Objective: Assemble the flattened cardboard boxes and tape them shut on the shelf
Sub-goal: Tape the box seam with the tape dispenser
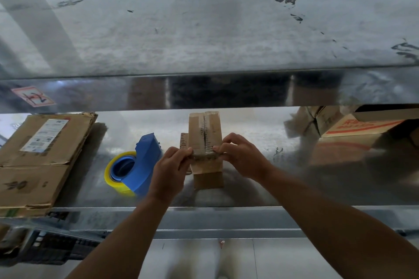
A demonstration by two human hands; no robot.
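A small brown cardboard box (205, 133) stands on the metal shelf (249, 188) in the middle, its two top flaps meeting along a seam. My left hand (169, 170) pinches the box's near top edge from the left. My right hand (241, 157) pinches the same edge from the right. Just left of my left hand lies a blue tape dispenser (142, 163) holding a yellow tape roll (113, 174).
A stack of flattened cardboard boxes (38, 161) with a white label lies at the shelf's left end. More boxes, one with orange print (353, 129), stand at the right. An upper metal shelf (204, 29) overhangs close above.
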